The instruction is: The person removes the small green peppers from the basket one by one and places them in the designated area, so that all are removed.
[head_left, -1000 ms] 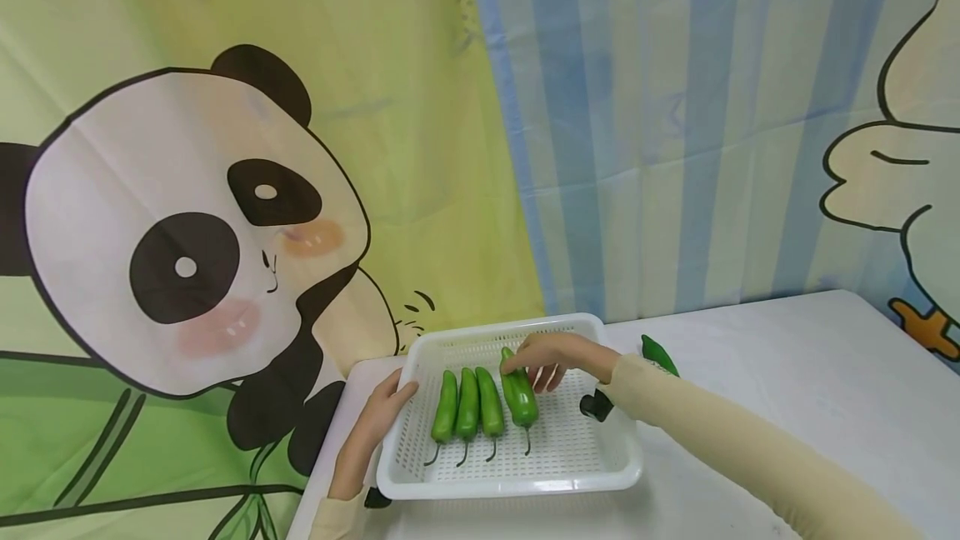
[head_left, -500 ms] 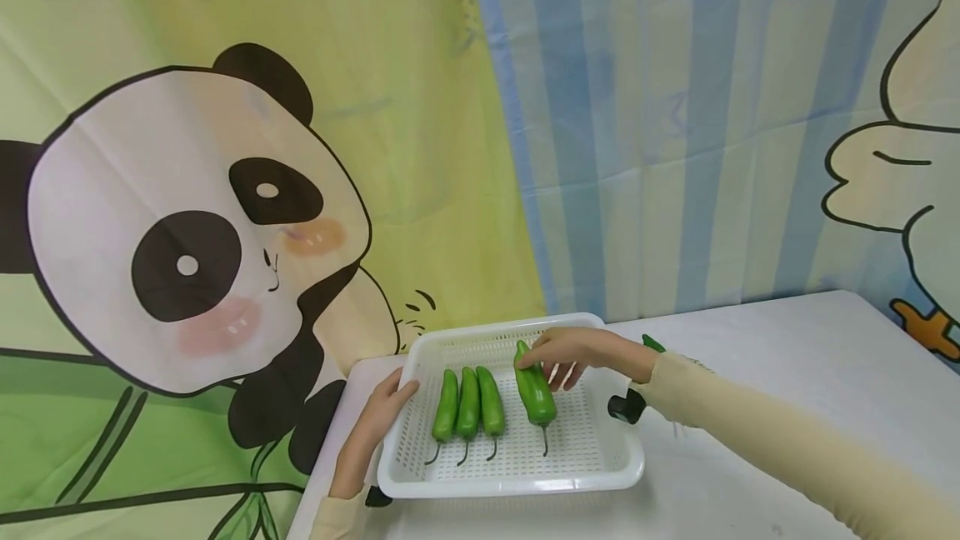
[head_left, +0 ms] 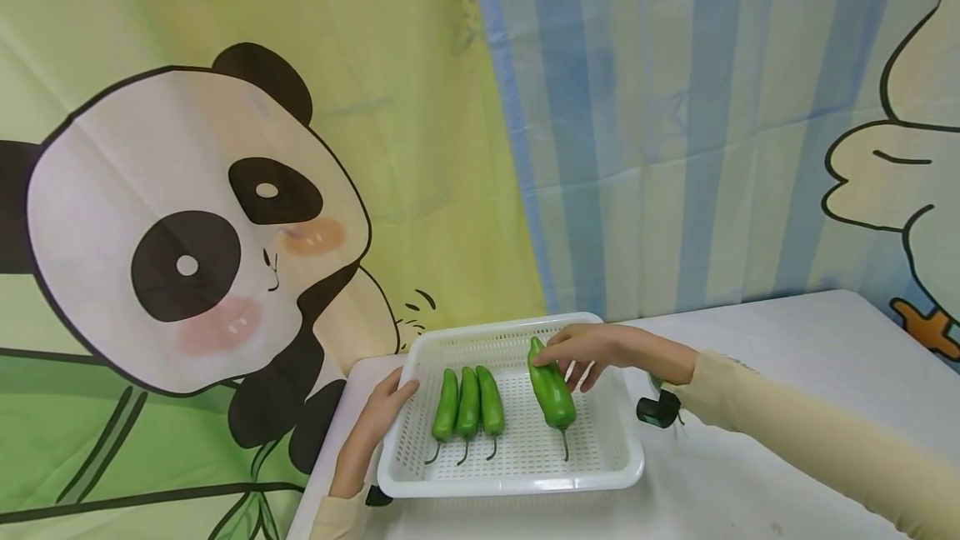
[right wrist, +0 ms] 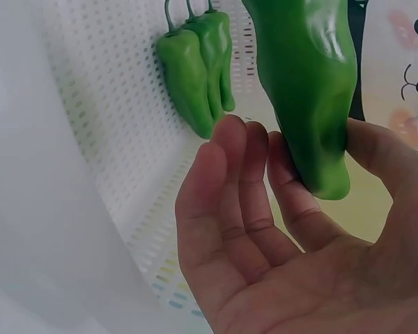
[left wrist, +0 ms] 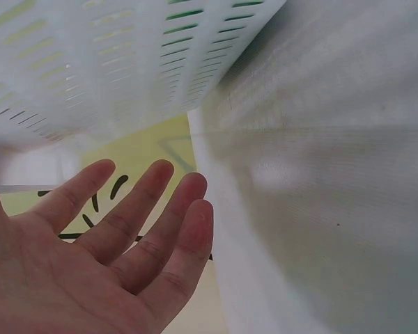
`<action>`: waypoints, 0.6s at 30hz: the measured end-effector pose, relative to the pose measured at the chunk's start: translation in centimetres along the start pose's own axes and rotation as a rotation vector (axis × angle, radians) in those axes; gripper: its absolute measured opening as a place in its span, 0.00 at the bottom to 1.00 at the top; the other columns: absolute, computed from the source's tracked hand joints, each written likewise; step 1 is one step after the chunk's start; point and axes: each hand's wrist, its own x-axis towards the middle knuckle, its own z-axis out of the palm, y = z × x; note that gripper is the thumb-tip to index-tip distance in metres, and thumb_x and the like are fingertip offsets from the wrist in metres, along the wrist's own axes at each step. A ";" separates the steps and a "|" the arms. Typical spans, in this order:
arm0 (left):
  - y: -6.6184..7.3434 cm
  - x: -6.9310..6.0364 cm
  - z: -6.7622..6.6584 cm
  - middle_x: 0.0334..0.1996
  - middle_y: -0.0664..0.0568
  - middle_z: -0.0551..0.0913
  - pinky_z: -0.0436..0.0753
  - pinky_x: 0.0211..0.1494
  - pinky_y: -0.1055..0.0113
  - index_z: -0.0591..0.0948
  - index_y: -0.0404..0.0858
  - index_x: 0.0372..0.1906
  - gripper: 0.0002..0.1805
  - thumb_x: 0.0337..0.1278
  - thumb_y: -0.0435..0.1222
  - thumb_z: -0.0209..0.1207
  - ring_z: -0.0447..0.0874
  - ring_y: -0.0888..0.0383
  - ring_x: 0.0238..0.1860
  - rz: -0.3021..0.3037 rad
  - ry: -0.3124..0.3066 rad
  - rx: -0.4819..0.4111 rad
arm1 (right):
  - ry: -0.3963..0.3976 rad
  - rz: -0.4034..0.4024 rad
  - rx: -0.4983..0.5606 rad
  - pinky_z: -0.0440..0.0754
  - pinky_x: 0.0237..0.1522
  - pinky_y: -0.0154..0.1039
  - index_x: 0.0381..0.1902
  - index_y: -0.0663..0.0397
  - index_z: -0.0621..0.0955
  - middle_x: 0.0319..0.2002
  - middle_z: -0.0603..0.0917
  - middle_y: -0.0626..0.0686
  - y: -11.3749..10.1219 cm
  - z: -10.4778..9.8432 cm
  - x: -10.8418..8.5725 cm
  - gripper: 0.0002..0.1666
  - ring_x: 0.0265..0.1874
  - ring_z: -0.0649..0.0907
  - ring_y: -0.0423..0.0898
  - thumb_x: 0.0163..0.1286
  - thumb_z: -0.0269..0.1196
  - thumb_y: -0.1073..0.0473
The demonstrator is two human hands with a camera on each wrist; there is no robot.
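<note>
My right hand [head_left: 592,350] pinches a large green pepper [head_left: 553,394] by its tapered end, thumb opposite the index finger. The pepper hangs stem down over the right half of a white perforated basket [head_left: 510,490]. In the right wrist view the other fingers [right wrist: 202,202] of that hand are spread off the pepper. Three more green peppers [head_left: 468,407] lie side by side in the basket's left half, stems toward me. My left hand [head_left: 386,402] holds the basket's left rim, thumb over it. In the left wrist view its fingers [left wrist: 150,236] extend outside, below the perforated wall.
A white table [head_left: 765,365] carries the basket and extends to the right. A patterned curtain [head_left: 450,148] with a panda hangs close behind. A bit of green shows behind the right wrist, mostly hidden.
My right hand has shifted right with the large pepper, away from the three lying peppers. The left hand and the basket have stayed in place.
</note>
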 end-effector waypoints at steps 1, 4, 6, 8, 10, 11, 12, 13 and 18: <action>0.0 0.0 0.0 0.61 0.34 0.80 0.92 0.37 0.56 0.68 0.47 0.74 0.27 0.75 0.45 0.52 0.90 0.46 0.43 0.001 0.000 0.000 | -0.002 -0.001 0.004 0.90 0.38 0.44 0.43 0.48 0.86 0.34 0.83 0.53 0.0 0.0 -0.2 0.20 0.36 0.89 0.52 0.70 0.62 0.40; 0.0 0.0 0.0 0.60 0.34 0.80 0.92 0.37 0.56 0.68 0.47 0.74 0.27 0.76 0.45 0.52 0.90 0.46 0.42 -0.002 0.002 -0.001 | -0.002 -0.006 0.014 0.90 0.38 0.44 0.43 0.49 0.85 0.34 0.82 0.54 0.1 -0.3 -0.8 0.20 0.36 0.89 0.52 0.70 0.63 0.40; 0.0 0.0 0.0 0.60 0.34 0.80 0.92 0.36 0.56 0.68 0.47 0.74 0.27 0.76 0.45 0.52 0.90 0.46 0.42 -0.005 0.002 -0.001 | -0.005 -0.011 0.022 0.90 0.39 0.44 0.44 0.50 0.85 0.34 0.81 0.54 0.3 -0.5 -1.2 0.20 0.36 0.88 0.51 0.71 0.62 0.41; 0.0 -0.1 0.1 0.60 0.34 0.80 0.92 0.36 0.56 0.68 0.46 0.74 0.27 0.75 0.45 0.52 0.90 0.46 0.41 -0.005 0.002 -0.003 | -0.008 -0.015 0.028 0.89 0.39 0.44 0.44 0.50 0.85 0.35 0.80 0.54 0.5 -0.7 -1.7 0.20 0.36 0.87 0.51 0.71 0.62 0.41; 0.0 0.0 0.0 0.60 0.34 0.81 0.92 0.36 0.56 0.68 0.46 0.74 0.27 0.75 0.45 0.52 0.91 0.46 0.41 -0.004 0.004 -0.003 | -0.014 -0.017 0.033 0.89 0.39 0.43 0.45 0.50 0.84 0.37 0.80 0.54 0.6 -1.0 -2.2 0.20 0.35 0.86 0.50 0.71 0.62 0.40; 0.0 0.0 0.0 0.59 0.34 0.81 0.92 0.36 0.56 0.68 0.46 0.74 0.27 0.75 0.45 0.52 0.91 0.46 0.41 -0.002 0.004 -0.002 | -0.016 -0.019 0.034 0.88 0.39 0.43 0.46 0.50 0.84 0.38 0.80 0.54 0.7 -1.1 -2.4 0.21 0.35 0.86 0.50 0.71 0.62 0.40; 0.0 0.0 0.0 0.59 0.34 0.81 0.92 0.36 0.56 0.68 0.46 0.74 0.27 0.75 0.45 0.53 0.91 0.46 0.41 -0.001 0.006 -0.003 | -0.017 -0.020 0.037 0.88 0.40 0.43 0.46 0.50 0.84 0.39 0.80 0.54 0.8 -1.3 -2.7 0.21 0.36 0.86 0.49 0.71 0.62 0.40; 0.0 0.0 0.0 0.59 0.34 0.81 0.92 0.36 0.55 0.68 0.46 0.74 0.27 0.75 0.45 0.53 0.91 0.46 0.41 0.001 0.005 -0.003 | -0.016 -0.021 0.038 0.88 0.40 0.43 0.47 0.50 0.83 0.39 0.81 0.54 0.9 -1.4 -3.1 0.21 0.36 0.85 0.49 0.71 0.62 0.40; 0.0 0.0 0.1 0.59 0.34 0.81 0.92 0.35 0.55 0.69 0.47 0.73 0.26 0.75 0.45 0.53 0.91 0.46 0.41 -0.003 0.008 0.000 | -0.008 -0.025 0.055 0.88 0.39 0.43 0.47 0.52 0.83 0.39 0.80 0.54 1.7 -1.9 -4.4 0.21 0.36 0.85 0.50 0.72 0.61 0.42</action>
